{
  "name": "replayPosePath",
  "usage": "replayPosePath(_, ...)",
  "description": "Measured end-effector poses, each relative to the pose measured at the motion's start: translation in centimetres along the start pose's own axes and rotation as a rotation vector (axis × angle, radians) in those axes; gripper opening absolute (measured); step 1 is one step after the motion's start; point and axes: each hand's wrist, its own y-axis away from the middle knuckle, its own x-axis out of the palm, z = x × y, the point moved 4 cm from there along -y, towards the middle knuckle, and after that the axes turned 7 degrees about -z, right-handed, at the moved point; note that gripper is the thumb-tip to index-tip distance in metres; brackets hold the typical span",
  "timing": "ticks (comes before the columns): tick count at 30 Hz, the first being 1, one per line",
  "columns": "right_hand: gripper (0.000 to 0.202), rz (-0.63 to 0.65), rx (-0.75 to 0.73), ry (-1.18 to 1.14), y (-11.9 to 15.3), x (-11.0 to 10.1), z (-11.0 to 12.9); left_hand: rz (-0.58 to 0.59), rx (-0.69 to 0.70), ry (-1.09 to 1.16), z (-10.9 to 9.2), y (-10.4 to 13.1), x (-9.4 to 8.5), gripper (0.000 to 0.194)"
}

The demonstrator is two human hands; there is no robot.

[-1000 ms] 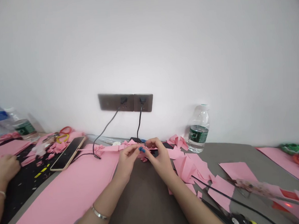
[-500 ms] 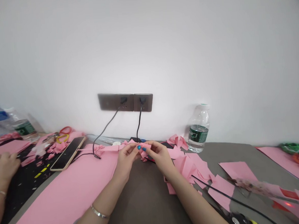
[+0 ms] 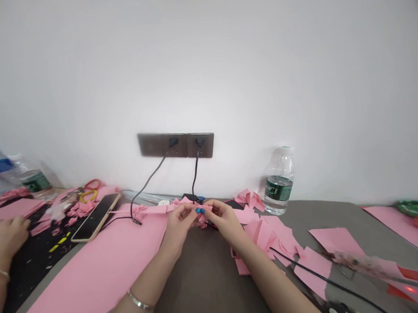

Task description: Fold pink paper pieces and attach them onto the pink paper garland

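Note:
A small piece of pink paper (image 3: 207,208) is pinched between both of my hands above the grey tabletop (image 3: 203,276). My left hand (image 3: 180,225) grips it from the left, thumb and forefinger pressed together. From the other side my right hand (image 3: 225,219) closes on the same piece, its thumb meeting the left one. Blue nails show where the thumbs come together. The fingers cover most of the paper, so its folds cannot be made out. Left of my arms lies a large pink sheet (image 3: 105,268); crumpled pink paper pieces (image 3: 262,234) lie beside my right wrist.
A water bottle (image 3: 278,182) stands against the wall. Cables run from the wall socket (image 3: 175,144). At left are a phone (image 3: 97,217), scissors (image 3: 89,191) and a co-worker's hand (image 3: 7,239). A black cable (image 3: 321,275) crosses pink squares at right, near a glowing red light (image 3: 408,289).
My hands stay on the pink paper, and the thumbs have drawn closer together over it. The view has shifted slightly. The co-worker's fingers at left have moved a little.

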Motion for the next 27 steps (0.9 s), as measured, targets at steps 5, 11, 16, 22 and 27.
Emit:
replayPosePath(5,0.033,0.052,0.020,-0.006,0.2,0.2,0.4,0.004,0.015,-0.040,0.1,-0.2,-0.2,0.027)
replayPosePath(11,0.033,0.045,0.054,-0.066,0.0,0.1,0.1,0.013,0.033,-0.119,0.1,-0.2,-0.4,0.028)
replayPosePath(16,0.032,-0.070,-0.063,-0.051,-0.6,-0.6,-0.7,0.071,-0.036,-0.056,0.5,0.0,0.2,0.032)
replayPosePath(22,0.011,-0.323,-0.466,0.315,0.5,-1.5,1.6,-0.095,0.001,0.104,0.1,-0.1,-0.5,0.031)
replayPosePath(27,0.009,-0.193,-0.624,0.501,1.5,-0.1,2.6,-0.094,-0.030,0.195,-0.1,-0.1,-0.3,0.031)
